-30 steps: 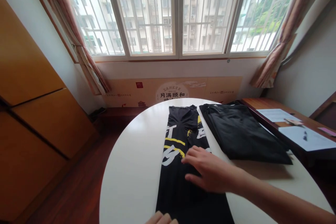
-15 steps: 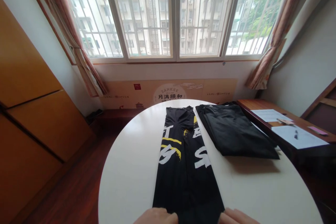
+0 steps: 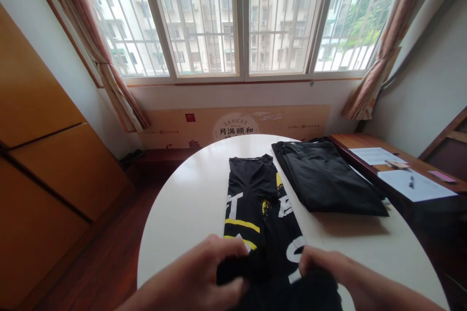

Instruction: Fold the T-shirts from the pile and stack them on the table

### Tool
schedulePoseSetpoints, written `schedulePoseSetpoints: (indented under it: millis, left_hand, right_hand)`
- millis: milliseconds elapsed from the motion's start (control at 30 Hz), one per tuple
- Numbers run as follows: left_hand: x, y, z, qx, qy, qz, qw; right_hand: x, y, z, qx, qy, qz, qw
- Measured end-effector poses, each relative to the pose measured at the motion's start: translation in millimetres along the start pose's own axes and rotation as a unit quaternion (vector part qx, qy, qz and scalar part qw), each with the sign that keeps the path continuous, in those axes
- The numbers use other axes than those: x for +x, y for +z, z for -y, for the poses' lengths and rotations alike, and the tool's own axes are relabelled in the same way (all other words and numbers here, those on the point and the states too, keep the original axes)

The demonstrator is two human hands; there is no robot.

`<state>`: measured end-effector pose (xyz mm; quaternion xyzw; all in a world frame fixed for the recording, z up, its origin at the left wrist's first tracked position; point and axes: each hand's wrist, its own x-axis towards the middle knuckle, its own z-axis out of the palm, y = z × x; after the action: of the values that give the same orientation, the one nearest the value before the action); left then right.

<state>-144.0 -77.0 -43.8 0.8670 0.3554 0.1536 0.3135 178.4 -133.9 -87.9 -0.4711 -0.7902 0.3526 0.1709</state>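
Black leggings (image 3: 251, 180) with white lettering and yellow stripes lie lengthwise on the white round table (image 3: 178, 204), waistband toward the window. Their near end is lifted and bunched between my hands. My left hand (image 3: 207, 272) grips the black fabric on the left, thumb and fingers curled round it, slightly blurred. On the right edge my right hand (image 3: 324, 262) holds the fabric with its fingers closed. Part of the lower legs is hidden by the hands and the gathered cloth.
A stack of folded black garments (image 3: 328, 180) rests on the table's right side. Beyond it stands a wooden desk (image 3: 343, 146) with paper sheets (image 3: 416, 185) and a pink item (image 3: 442, 177). Orange-brown cabinets (image 3: 44, 170) stand at left; a window is ahead.
Both hands have come further into view, moving up and forward with the lower ends of the leggings. The leggings' waistband has slid a little toward me.
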Motion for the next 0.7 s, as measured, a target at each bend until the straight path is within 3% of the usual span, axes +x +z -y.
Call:
schedulePoseSetpoints:
  millis: [100, 233, 333, 433, 533, 633, 700]
  left_hand:
    - [49, -34.6, 9, -0.030, 0.013, -0.013, 0.999]
    - [125, -69.2, 50, -0.022, 0.027, -0.073, 0.997]
    - [187, -84.3, 91, -0.031, -0.051, -0.103, 0.993]
    - [233, -85.8, 124, -0.010, -0.152, -0.195, 0.969]
    - [245, -72.6, 144, 0.042, -0.210, -0.236, 0.948]
    - [226, -51.2, 154, 0.071, -0.253, -0.196, 0.945]
    - [210, -38.2, 157, 0.074, -0.271, -0.159, 0.947]
  right_hand:
    - [38, -44, 7, 0.026, -0.001, -0.052, 0.998]
    - [128, -99, -24, 0.015, -0.033, -0.114, 0.993]
    - [193, -126, -59, 0.014, 0.050, -0.179, 0.983]
    - [239, -138, -84, -0.024, 0.104, -0.233, 0.966]
    - [260, -139, -93, -0.081, 0.124, -0.285, 0.947]
    - [258, -124, -88, -0.133, 0.111, -0.293, 0.940]
    - [248, -102, -77, -0.154, 0.085, -0.265, 0.948]
